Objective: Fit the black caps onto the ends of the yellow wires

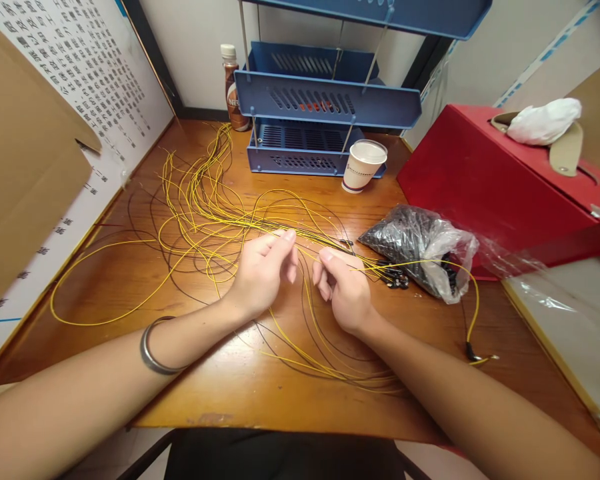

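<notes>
My left hand (264, 272) is closed above the middle of the table, thumb and fingertips pinched on a thin yellow wire. Just to its right, my right hand (344, 287) pinches the same wire, which runs on over the thumb. That yellow wire (476, 300) arcs rightward and drops to a small black connector (471, 351) on the table. A tangled bundle of yellow and black wires (215, 200) lies behind and under my hands. At the bundle's right end are several black connector ends (396, 277).
Near the right side lies a clear plastic bag (405, 233) of small black parts, beside a red box (480, 173). A paper cup (364, 167) and a bottle (235, 100) stand by the blue tiered rack (325, 100). Cardboard (25, 167) edges the left of the wooden table (190, 393).
</notes>
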The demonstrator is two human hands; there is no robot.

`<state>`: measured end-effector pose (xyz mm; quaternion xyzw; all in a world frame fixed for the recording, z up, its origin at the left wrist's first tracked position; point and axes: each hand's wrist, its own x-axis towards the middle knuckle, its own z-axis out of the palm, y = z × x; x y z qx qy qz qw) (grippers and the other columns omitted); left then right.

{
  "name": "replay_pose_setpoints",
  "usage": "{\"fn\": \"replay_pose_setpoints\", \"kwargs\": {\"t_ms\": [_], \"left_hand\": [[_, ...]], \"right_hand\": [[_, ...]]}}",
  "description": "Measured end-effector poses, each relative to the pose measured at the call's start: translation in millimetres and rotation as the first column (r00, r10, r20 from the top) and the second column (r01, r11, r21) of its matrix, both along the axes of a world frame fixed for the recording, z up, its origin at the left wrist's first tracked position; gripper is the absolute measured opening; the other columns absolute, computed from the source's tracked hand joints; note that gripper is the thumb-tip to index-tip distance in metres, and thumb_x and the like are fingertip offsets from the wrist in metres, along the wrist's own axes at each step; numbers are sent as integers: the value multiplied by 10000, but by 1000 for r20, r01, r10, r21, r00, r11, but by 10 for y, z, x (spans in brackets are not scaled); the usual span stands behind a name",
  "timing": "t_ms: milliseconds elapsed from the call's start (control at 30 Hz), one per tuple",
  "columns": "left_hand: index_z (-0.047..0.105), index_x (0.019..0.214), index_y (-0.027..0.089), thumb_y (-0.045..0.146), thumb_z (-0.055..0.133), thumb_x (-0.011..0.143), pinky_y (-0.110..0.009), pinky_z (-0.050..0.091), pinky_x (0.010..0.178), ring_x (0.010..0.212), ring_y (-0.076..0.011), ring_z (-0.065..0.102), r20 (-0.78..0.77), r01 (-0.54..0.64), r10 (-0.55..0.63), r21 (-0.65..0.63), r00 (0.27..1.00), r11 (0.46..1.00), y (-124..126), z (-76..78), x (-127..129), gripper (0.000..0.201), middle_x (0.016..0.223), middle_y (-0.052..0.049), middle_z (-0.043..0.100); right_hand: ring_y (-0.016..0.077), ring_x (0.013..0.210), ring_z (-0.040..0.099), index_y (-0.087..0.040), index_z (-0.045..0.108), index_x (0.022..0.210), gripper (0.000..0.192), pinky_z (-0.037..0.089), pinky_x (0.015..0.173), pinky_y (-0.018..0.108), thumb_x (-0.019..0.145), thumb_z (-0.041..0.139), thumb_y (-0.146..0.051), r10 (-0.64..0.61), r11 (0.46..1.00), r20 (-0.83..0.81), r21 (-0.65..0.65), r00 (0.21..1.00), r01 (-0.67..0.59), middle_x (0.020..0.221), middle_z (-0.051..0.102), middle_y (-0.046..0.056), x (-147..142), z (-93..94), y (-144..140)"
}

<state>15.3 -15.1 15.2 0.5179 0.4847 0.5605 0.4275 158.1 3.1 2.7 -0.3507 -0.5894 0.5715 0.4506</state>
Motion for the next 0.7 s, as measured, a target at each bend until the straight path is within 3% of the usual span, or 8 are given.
{"fn": "replay_pose_setpoints", "kwargs": {"t_ms": [200,433,700], "left_hand": [[533,552,192,406,523,962,-261,394,520,457,-101,481,40,-33,33,-21,999,999,24,-7,-13,462,467,9,513],[561,539,178,424,503,989,-264,439,585,513,-110,532,-49,171,-171,-8,984,985,18,-60,9,515,516,-12,566],[556,562,186,396,511,973,-260,422,553,465,-103,487,20,-4,4,4,1000,1000,20,-14,-8,464,472,9,523]], "right_hand": [[88,363,324,-211,523,538,465,262,409,264,931,507,-459,-17,1000,6,-23,1000,17,404,373,-52,7,-24,-1],[82,373,343,-211,509,526,468,281,419,266,924,516,-457,34,999,-34,-2,999,-34,452,465,-32,-23,21,13],[89,365,327,-210,534,555,457,274,416,261,951,489,-434,-5,1000,1,-13,1000,5,405,387,-54,18,-41,5]]}}
